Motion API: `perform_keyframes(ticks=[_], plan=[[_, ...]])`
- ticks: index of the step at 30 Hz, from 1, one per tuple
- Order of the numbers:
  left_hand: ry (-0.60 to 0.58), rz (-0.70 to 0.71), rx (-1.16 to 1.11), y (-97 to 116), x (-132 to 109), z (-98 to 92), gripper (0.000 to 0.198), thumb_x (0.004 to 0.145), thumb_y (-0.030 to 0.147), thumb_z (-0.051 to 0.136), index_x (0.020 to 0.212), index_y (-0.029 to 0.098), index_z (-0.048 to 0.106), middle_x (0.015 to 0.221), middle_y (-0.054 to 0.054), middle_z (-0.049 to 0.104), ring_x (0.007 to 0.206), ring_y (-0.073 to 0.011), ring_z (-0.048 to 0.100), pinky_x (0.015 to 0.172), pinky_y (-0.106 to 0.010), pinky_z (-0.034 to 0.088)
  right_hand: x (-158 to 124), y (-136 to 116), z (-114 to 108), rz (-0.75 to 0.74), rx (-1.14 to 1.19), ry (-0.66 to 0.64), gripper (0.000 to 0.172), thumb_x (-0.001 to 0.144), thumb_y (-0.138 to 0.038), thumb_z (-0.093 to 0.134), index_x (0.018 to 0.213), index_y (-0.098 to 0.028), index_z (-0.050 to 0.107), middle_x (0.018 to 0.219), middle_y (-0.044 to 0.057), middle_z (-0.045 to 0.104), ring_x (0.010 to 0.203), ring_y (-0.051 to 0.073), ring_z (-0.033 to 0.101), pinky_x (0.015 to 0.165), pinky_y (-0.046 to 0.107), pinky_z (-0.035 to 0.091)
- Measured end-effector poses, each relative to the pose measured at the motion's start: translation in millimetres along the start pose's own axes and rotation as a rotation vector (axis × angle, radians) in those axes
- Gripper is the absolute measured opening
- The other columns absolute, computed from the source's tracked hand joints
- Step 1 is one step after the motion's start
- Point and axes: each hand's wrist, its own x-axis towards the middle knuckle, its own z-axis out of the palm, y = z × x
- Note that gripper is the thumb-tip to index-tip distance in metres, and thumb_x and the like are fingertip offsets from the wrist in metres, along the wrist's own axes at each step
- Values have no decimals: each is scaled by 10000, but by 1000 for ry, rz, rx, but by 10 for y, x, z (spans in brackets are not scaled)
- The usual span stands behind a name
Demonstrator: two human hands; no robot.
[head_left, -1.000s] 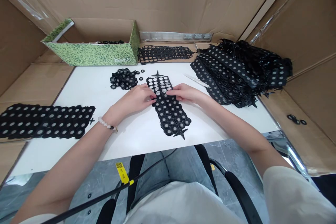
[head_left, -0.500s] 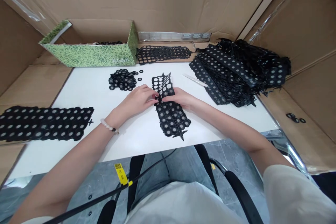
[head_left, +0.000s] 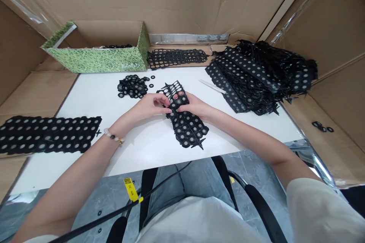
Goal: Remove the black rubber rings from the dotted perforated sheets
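Note:
A black rubber sheet [head_left: 190,126] of small rings lies in the middle of the white table, bent upward at its middle. Its far end shows open holes; the near part has rings with pale centres. My right hand [head_left: 196,105] grips the sheet from the right, thumb on top and fingers partly hidden beneath. From the left, my left hand [head_left: 152,105] pinches at the sheet's left edge with curled thumb and forefinger; whether a single ring is between the fingertips is too small to tell. A pile of loose black rings [head_left: 132,86] lies beyond my left hand.
At the back left stands a green patterned box [head_left: 99,60]. Beside it lies a black perforated web [head_left: 178,57]. A heap of dotted black sheets [head_left: 256,78] covers the back right, near a white pen-like tool [head_left: 212,86]. Another ring sheet [head_left: 48,133] lies at left.
The sheet's far end has tilted left and folded more. My left fingers have opened a little and shifted slightly left. My right hand keeps its grip, with fingertips now showing through the far holes.

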Motion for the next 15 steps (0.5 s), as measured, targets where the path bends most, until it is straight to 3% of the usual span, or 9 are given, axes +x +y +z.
perform_keyframes(ticks=[6,11,15], plan=[[-4,-49,-150,35,10,2,376,623,452,849,773,168,652,739,-17,681,679,-152,619,703,-316,546,-6,9,12,-76,-62,-34,587,535,-247,893,988,-238,520,1004,-15,634,1067,224,607,1092,439,445],[43,-11,14,120,-48,18,336,685,456,793,836,168,708,838,-50,733,776,-188,656,779,-338,548,12,57,0,-61,-52,1,629,509,-236,911,976,-240,490,1000,-15,639,1076,227,615,1087,448,456],[54,-17,67,157,-71,12,393,616,483,839,839,172,746,900,-62,760,830,-218,674,809,-346,543,12,67,-8,-36,-5,-23,623,524,-236,897,991,-242,483,1002,-12,651,1068,233,635,1076,459,465]])
